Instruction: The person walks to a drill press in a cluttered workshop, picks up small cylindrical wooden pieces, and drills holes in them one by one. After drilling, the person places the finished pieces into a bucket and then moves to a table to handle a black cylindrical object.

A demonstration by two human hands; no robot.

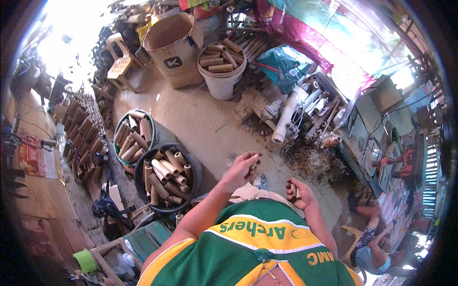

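In front of my waist, my left hand (242,169) is closed, its fingers curled in; what sits in them is too small to make out. Lower and to the right, my right hand (301,193) is also closed, with a short pale piece showing between the fingers, its kind unclear. The hands are apart from each other. Left of my left forearm stands a black bucket (139,180) filled with cut bamboo tubes (162,168). Just beyond it, a green-rimmed bucket (153,129) holds more such tubes (133,139).
A white bucket (220,87) of bamboo pieces stands ahead beside a tall cardboard box (177,66) and a plastic chair (121,66). Bamboo poles (289,114) and shavings (312,164) lie to the right. Tubes (86,136) are stacked at left. Another person (373,245) sits at lower right.
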